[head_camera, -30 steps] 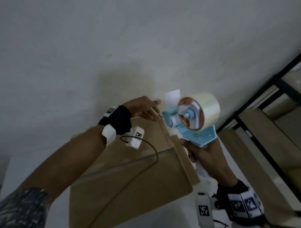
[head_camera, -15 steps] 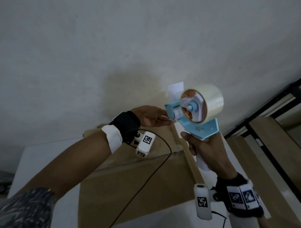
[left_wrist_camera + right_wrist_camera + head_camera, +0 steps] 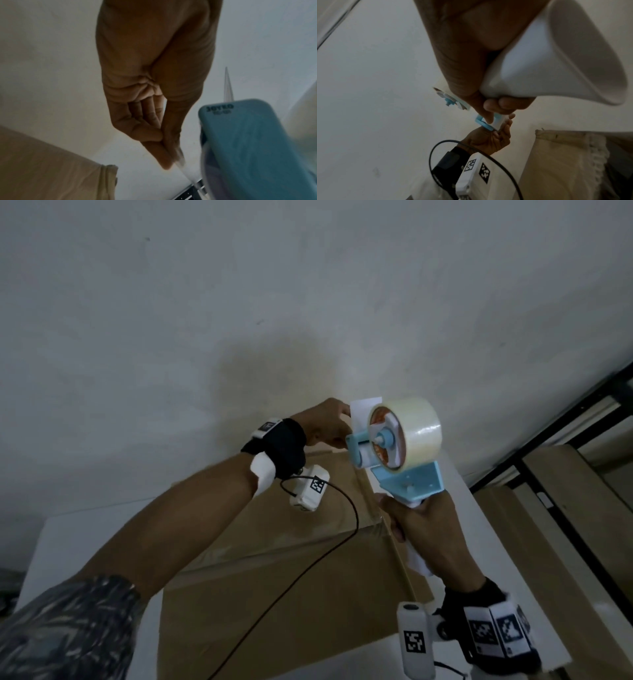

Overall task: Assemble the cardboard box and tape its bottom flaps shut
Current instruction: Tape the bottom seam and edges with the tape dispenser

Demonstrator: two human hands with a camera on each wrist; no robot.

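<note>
A brown cardboard box (image 3: 274,594) lies on the white table (image 3: 78,539) with clear tape along its seam. My right hand (image 3: 431,539) grips the white handle (image 3: 547,56) of a blue tape dispenser (image 3: 394,453) with a roll of clear tape (image 3: 416,429), raised above the box's far right corner. My left hand (image 3: 325,426) is at the dispenser's front end and pinches the free end of the tape (image 3: 178,163) between thumb and fingertips (image 3: 164,161). In the left wrist view the dispenser's blue body (image 3: 254,148) fills the lower right.
A plain pale wall (image 3: 274,302) stands close behind the table. To the right is a black metal rack (image 3: 548,440) holding flat cardboard sheets (image 3: 579,491). A black cable (image 3: 308,570) runs from my left wrist camera across the box.
Both hands have risen off the box's far edge with the dispenser. My left hand moved from the box edge to the dispenser's front and now pinches the tape end.
</note>
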